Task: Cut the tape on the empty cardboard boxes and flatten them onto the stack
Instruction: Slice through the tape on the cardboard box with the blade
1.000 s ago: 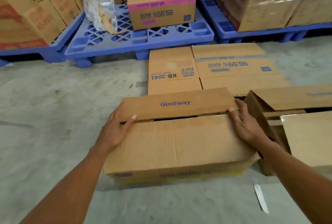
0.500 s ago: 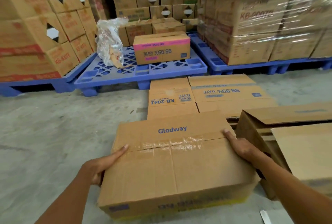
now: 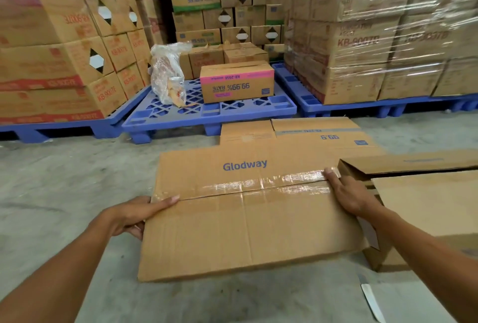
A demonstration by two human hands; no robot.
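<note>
Outward, both hands (image 3: pixel 134 215) on box (image 3: pixel 245 229) edges

The brown cardboard box (image 3: pixel 248 216) at six o'clock bears blue "Glodway" lettering and a glossy clear tape strip (image 3: pixel 261 184). At twelve o'clock, a tan carton (image 3: pixel 236 81) carries a pink band and sits on a blue lattice pallet (image 3: pixel 207 113). The floor (image 3: pixel 64 180) is mottled grey.

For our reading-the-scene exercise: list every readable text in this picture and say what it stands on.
"Glodway": held cardboard box.
"99.99% RATE", upside down: pink-banded box on the blue pallet.
"99.9", upside down: flattened stack.
"KB-9007B": wrapped boxes, right.
"KB-9007E": left boxes.
Smaller print elsewhere: too blurred.
</note>
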